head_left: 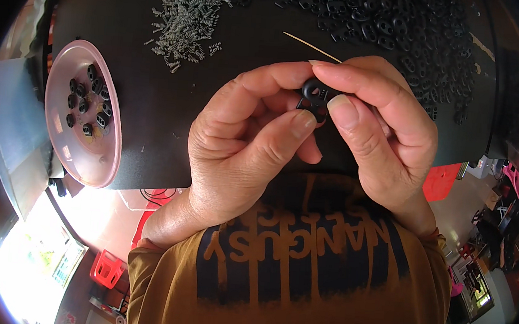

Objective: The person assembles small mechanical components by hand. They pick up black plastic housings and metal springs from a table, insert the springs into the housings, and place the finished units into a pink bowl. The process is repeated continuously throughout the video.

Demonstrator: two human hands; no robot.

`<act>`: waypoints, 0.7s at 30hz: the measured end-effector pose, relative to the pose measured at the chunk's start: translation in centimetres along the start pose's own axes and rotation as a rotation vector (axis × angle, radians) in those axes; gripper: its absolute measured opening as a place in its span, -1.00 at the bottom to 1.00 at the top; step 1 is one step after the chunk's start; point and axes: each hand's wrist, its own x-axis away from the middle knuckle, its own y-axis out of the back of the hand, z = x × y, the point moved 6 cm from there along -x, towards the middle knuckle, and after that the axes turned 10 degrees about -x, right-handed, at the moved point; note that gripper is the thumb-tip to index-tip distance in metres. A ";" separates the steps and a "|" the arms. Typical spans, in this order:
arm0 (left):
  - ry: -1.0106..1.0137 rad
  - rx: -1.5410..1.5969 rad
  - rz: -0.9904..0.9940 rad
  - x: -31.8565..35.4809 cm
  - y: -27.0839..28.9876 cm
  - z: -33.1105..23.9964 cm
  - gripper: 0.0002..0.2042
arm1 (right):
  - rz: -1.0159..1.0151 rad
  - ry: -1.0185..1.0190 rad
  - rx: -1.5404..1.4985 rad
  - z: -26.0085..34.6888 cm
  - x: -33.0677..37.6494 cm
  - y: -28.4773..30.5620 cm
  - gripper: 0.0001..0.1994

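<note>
In front of my chest, both hands meet on a small black plastic cord lock (315, 93) with round holes. My left hand (243, 136) pinches its lower left part between thumb and fingers. From the other side, my right hand (385, 117) closes on it, the thumb at its right edge and the index finger along its top. A thin wooden stick (311, 45) juts out from behind the right index finger; its other end is hidden, so I cannot tell whether that hand holds it. Fingers cover much of the cord lock.
On the black table (154, 111), a heap of small metal springs (188, 16) lies at the far left-centre. Many loose black plastic pieces (392, 26) spread across the far right. A pinkish translucent bowl (83, 154) at the left holds several black cord locks (83, 105).
</note>
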 end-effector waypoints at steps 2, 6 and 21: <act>0.014 -0.007 -0.005 0.0 0.0 0.0 -0.65 | 0.007 -0.010 -0.002 0.0 0.0 0.0 -0.77; -0.011 0.029 -0.019 -0.1 -0.2 -0.1 -0.65 | 0.028 0.017 0.012 0.0 0.0 0.0 -0.75; -0.125 0.078 0.046 -0.4 -0.6 -0.6 -0.62 | 0.079 0.122 0.147 0.3 -0.2 0.1 -0.68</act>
